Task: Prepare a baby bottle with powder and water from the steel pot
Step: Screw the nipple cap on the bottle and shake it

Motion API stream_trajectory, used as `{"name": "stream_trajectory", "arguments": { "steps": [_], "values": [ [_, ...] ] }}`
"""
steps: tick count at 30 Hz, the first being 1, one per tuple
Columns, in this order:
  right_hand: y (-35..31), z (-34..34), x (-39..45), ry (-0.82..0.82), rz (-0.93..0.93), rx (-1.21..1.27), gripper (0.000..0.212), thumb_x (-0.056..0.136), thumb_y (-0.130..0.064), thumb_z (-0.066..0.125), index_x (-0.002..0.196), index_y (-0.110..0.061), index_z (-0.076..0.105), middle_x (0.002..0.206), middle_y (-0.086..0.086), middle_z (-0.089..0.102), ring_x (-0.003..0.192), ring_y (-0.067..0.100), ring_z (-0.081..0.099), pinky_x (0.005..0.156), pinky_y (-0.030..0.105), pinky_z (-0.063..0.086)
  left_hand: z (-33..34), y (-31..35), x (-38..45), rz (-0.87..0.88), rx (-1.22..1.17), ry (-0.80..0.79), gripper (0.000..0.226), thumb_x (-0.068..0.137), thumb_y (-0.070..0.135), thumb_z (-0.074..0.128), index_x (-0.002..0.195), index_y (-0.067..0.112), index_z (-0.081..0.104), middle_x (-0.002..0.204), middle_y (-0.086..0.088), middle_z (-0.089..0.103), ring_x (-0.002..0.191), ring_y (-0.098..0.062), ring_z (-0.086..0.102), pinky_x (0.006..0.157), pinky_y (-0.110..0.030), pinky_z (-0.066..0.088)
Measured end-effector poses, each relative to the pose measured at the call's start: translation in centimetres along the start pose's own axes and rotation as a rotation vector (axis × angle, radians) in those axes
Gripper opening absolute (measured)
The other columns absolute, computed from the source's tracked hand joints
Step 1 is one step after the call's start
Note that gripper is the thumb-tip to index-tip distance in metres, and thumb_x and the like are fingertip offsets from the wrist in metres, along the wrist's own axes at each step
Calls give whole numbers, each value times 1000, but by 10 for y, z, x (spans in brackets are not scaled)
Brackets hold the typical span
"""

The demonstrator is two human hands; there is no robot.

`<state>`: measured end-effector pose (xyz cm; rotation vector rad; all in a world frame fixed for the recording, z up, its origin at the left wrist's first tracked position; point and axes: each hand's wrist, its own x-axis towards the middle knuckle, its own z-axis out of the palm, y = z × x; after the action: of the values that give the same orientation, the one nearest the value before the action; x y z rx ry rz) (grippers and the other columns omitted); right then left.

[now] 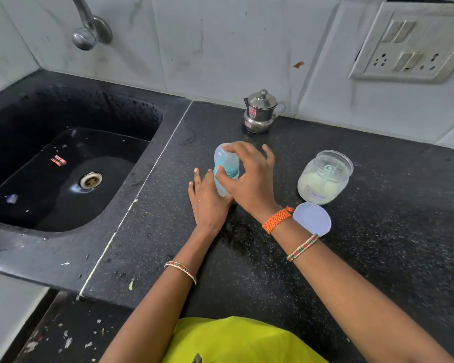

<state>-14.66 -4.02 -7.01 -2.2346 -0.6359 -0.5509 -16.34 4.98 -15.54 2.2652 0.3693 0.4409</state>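
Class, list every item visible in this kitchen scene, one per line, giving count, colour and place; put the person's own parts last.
baby bottle: 1, clear with blue collar, counter centre, held
steel pot: 1, silver, lidded, by back wall
powder jar: 1, clear, open, right of bottle
jar lid: 1, white, in front of jar
counter: 1, black speckled
sink: 1, black, left
tap: 1, silver, above sink
switch panel: 1, white, wall right
left hand: 1, at bottle base
right hand: 1, gripping bottle top
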Motion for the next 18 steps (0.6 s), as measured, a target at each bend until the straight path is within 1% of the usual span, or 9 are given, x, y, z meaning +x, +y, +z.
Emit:
{"name": "stream_trajectory", "arguments": {
  "steps": [4,8,11,13,16,18],
  "values": [
    [1,9,-2,51,53,39,29,74,-30,66,100,-22,58,106,-4,67,100,15,62,103,58,33,-1,0,1,8,12,-8,67,79,53,39,134,15,46,139,-2,50,146,-23,9,118,-44,9],
    [-1,19,-1,123,65,65,29,71,-26,65,98,-22,55,101,-2,66,95,18,62,94,55,41,-1,2,0,4,25,0,47,90,37,44,132,14,47,139,-3,49,146,-24,10,118,-44,9],
    [-1,25,0,207,60,151,29,68,-24,63,94,-11,58,96,5,65,88,23,61,81,52,49,-1,4,0,6,17,20,37,94,30,45,128,14,50,135,-4,52,146,-25,12,118,-44,10],
    [-1,29,1,248,62,202,31,66,-24,61,91,-7,58,95,8,64,85,26,60,75,52,50,-2,5,-1,2,17,27,36,94,27,46,127,12,51,134,-5,53,145,-26,14,118,-44,11],
    [3,36,3,269,39,199,32,65,-26,60,94,-17,50,96,11,64,83,29,59,73,49,51,-5,9,-2,-9,11,38,35,95,22,47,128,9,51,133,-9,54,145,-28,17,118,-45,12],
    [5,38,2,267,35,197,34,66,-27,60,96,-20,47,99,12,65,85,29,58,73,47,51,-6,10,-2,1,15,39,35,95,21,47,127,8,51,132,-11,55,145,-28,17,118,-46,12]
  ]
}}
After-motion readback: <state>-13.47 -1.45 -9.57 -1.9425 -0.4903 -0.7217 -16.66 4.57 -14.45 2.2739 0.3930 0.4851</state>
